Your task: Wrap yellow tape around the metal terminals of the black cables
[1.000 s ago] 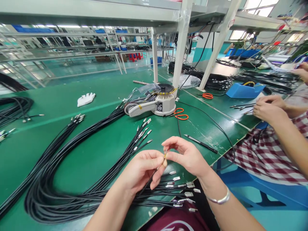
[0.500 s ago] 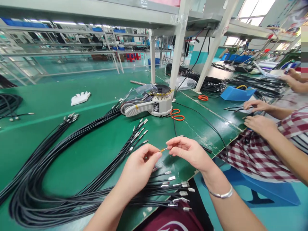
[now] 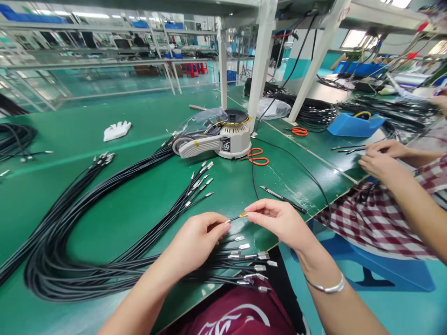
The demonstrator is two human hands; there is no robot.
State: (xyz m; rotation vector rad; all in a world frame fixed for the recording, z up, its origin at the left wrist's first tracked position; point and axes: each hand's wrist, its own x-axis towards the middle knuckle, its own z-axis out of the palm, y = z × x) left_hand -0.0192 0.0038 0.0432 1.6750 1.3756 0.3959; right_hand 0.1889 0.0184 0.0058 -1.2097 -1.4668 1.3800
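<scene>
Green table low in frame: left hand pinches a wire, right hand pinches its amber tip; best kept taut and level, fingertips close.

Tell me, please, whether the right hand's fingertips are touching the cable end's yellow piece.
Touching: the head view shows the right hand pinching the yellow piece at its fingertips, no gap visible.
</scene>
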